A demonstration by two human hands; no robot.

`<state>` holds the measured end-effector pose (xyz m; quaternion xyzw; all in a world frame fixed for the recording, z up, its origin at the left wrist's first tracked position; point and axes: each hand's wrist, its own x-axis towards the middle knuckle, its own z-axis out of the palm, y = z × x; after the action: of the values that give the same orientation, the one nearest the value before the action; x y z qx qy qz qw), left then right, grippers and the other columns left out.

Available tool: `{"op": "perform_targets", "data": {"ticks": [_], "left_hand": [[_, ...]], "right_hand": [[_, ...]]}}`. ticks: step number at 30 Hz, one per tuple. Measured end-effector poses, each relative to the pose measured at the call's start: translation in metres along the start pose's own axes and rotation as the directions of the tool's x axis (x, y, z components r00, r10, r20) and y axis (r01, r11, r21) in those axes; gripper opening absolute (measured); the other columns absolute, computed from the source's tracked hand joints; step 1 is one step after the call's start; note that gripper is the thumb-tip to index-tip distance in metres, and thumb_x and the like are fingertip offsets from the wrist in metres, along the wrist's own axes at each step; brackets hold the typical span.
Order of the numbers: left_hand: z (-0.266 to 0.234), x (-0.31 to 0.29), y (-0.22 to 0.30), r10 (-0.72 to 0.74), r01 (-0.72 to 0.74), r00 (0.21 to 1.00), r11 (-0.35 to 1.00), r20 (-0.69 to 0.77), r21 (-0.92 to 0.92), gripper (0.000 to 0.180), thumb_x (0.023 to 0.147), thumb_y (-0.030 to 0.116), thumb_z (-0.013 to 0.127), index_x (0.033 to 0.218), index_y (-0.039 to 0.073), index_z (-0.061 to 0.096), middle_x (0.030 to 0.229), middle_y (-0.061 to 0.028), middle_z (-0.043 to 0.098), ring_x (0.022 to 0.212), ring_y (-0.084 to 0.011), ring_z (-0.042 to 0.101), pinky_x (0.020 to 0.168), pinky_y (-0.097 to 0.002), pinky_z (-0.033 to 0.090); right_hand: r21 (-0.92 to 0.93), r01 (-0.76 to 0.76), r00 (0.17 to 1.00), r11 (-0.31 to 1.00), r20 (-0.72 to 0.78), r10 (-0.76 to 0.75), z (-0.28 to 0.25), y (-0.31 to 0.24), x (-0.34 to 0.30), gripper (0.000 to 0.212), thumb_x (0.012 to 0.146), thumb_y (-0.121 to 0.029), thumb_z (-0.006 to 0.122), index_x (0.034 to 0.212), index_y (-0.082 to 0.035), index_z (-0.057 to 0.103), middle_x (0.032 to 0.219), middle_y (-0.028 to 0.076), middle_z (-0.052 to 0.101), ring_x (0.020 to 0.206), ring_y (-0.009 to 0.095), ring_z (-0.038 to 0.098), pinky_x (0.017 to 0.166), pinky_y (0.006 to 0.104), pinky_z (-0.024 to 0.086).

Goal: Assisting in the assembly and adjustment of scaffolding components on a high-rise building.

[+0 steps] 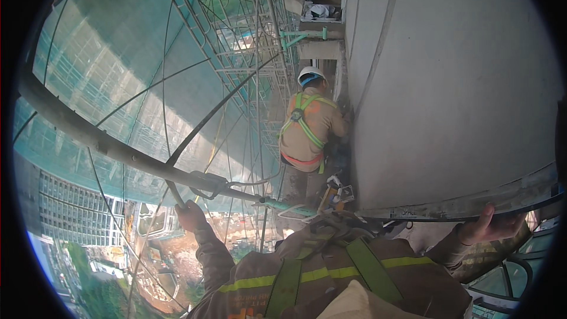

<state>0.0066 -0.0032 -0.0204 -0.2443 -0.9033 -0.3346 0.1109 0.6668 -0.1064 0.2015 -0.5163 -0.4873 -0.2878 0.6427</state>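
Steel scaffold pole (118, 149) sits in my left hand (190, 215), grip clenched around it; my right hand (490, 224) grips the wall's lower ledge (472, 201). I'd hold both firm, weight centred, clear of the co-worker (310, 127) ahead.

Crouching worker (307, 127) in white helmet (310, 74), green safety netting (118, 71), grey building wall (449, 82), ground far below (177, 260)
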Motion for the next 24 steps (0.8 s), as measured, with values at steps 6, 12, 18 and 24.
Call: {"op": "perform_targets", "data": {"ticks": [6, 12, 18, 24], "left_hand": [[-0.005, 0.002, 0.005, -0.011, 0.011, 1.0, 0.998, 0.007, 0.069, 0.038, 0.083, 0.032, 0.055, 0.106, 0.002, 0.06, 0.09, -0.0248, 0.069, 0.084, -0.0482, 0.066, 0.073, -0.0577, 0.05], [-0.001, 0.003, -0.001, -0.028, 0.022, 0.996, 0.998, 0.086, 0.067, 0.041, 0.084, 0.034, 0.054, 0.109, 0.003, 0.061, 0.096, -0.0258, 0.069, 0.087, -0.0485, 0.066, 0.076, -0.0584, 0.05], [-0.009, 0.002, 0.008, -0.026, 0.022, 0.998, 0.997, 0.056, 0.079, 0.04, 0.084, 0.035, 0.054, 0.107, 0.003, 0.06, 0.094, -0.0256, 0.069, 0.087, -0.0487, 0.066, 0.076, -0.0589, 0.049], [0.001, 0.004, -0.002, -0.032, 0.026, 0.995, 0.998, 0.095, 0.057, 0.038, 0.083, 0.034, 0.054, 0.102, 0.002, 0.059, 0.093, -0.0272, 0.067, 0.086, -0.05, 0.064, 0.073, -0.0593, 0.048]], "right_hand": [[0.03, -0.008, 1.0, 1.0, -0.01, 0.009, 0.004, -0.007, 0.001, 0.081, 0.084, -0.026, 0.075, 0.144, 0.001, 0.026, 0.143, 0.026, 0.039, 0.132, 0.037, 0.042, 0.11, 0.054, 0.041], [0.014, -0.034, 0.999, 0.999, 0.018, 0.034, 0.001, -0.004, 0.0, 0.081, 0.085, -0.027, 0.075, 0.142, 0.003, 0.026, 0.143, 0.025, 0.039, 0.131, 0.037, 0.043, 0.11, 0.0532, 0.041], [-0.016, 0.006, 0.999, 1.0, 0.038, -0.005, -0.004, 0.004, 0.001, 0.08, 0.086, -0.027, 0.074, 0.141, 0.003, 0.026, 0.143, 0.025, 0.04, 0.131, 0.037, 0.044, 0.11, 0.053, 0.041], [-0.003, 0.017, 0.999, 1.0, 0.047, -0.017, -0.004, 0.003, 0.001, 0.079, 0.086, -0.027, 0.075, 0.141, 0.002, 0.026, 0.144, 0.025, 0.039, 0.132, 0.037, 0.043, 0.11, 0.0532, 0.041]]}}
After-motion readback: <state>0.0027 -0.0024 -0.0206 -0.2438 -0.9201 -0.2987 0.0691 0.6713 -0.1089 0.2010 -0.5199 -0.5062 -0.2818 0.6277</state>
